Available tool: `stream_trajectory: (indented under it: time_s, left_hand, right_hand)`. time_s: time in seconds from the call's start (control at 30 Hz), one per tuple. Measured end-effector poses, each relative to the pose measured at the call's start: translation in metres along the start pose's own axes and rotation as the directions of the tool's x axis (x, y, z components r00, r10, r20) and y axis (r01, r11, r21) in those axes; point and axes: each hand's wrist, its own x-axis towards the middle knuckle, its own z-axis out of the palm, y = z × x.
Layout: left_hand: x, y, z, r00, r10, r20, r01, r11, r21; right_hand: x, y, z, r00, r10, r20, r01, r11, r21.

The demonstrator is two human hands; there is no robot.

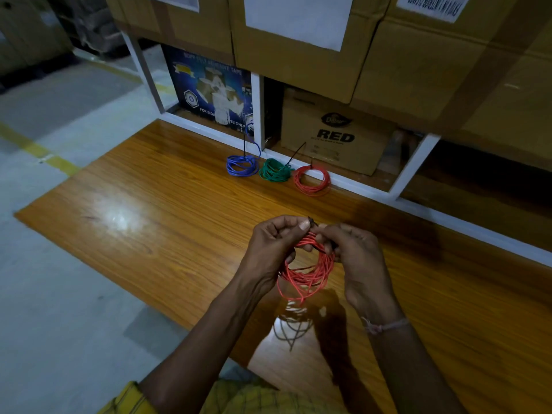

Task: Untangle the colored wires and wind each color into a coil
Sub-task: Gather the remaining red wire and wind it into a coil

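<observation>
Being bound now: a red coil [306, 271] is pinched by left hand [273, 249] and right hand [355, 258]; cinching the black tie [313, 224] is judged next.

Dim pic. Bright glare on wooden board [116, 219], dark shadows at right, edges bent n blurry.

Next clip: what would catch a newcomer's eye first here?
Both hands, left hand and right hand, hold a red wire coil above the glossy wooden board, pinching a black tie at its top. Behind, a blue coil, green coil and second red coil lie in a row by the white shelf frame.
</observation>
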Motion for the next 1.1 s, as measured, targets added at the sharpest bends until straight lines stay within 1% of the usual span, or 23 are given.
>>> stream_trajectory:
  time_s: [0.17,0.27,0.33,0.47,0.57,0.6,0.67,0.7,0.77,0.83,0.87,0.93,1.1]
  left_hand:
    - [0.001,0.001,-0.005,0.999,0.043,-0.006,-0.042,0.998,0.037]
    - [0.003,0.006,-0.006,0.997,0.078,-0.017,-0.077,0.995,0.066]
    - [0.002,0.009,-0.005,0.996,0.091,-0.005,-0.09,0.992,0.091]
    - [-0.003,0.012,0.0,0.997,0.08,0.014,-0.081,0.988,0.13]
    - [-0.004,0.013,-0.001,0.997,0.078,0.013,-0.079,0.986,0.145]
    - [-0.004,0.014,-0.002,0.997,0.077,0.012,-0.078,0.985,0.154]
    - [-0.004,0.015,-0.005,0.997,0.069,0.025,-0.073,0.981,0.181]
    - [-0.004,0.016,-0.005,0.997,0.063,0.039,-0.069,0.977,0.201]
    - [-0.006,0.018,-0.005,0.996,0.059,0.066,-0.074,0.966,0.247]
    - [-0.008,0.021,-0.002,0.994,0.063,0.085,-0.084,0.959,0.271]
    - [-0.01,0.021,0.0,0.993,0.07,0.096,-0.093,0.958,0.272]
    - [-0.012,0.022,0.003,0.991,0.075,0.115,-0.103,0.959,0.265]
    - [-0.013,0.024,0.003,0.989,0.077,0.127,-0.109,0.958,0.267]
  right_hand:
    - [-0.001,0.002,-0.004,1.0,0.001,0.015,0.0,0.998,-0.068]
    - [-0.004,0.003,-0.007,0.999,-0.039,0.01,0.04,0.992,-0.122]
    - [-0.004,0.005,-0.006,0.999,-0.047,-0.009,0.045,0.988,-0.149]
    - [-0.005,0.007,-0.005,0.997,-0.027,-0.068,0.017,0.99,-0.143]
    - [-0.01,0.008,-0.008,0.992,-0.087,-0.09,0.068,0.979,-0.192]
    - [-0.011,0.009,-0.01,0.987,-0.125,-0.102,0.097,0.966,-0.24]
    - [-0.008,0.006,-0.014,0.959,-0.256,-0.118,0.195,0.904,-0.381]
    - [-0.003,0.001,-0.017,0.938,-0.332,-0.097,0.257,0.858,-0.446]
    - [0.009,-0.011,-0.023,0.905,-0.424,0.016,0.369,0.768,-0.523]
    - [0.021,-0.022,-0.026,0.894,-0.418,0.159,0.433,0.72,-0.542]
    - [0.025,-0.025,-0.026,0.894,-0.394,0.211,0.443,0.716,-0.539]
    - [0.031,-0.025,-0.025,0.893,-0.36,0.271,0.451,0.716,-0.533]
    - [0.036,-0.022,-0.022,0.878,-0.369,0.306,0.479,0.697,-0.534]
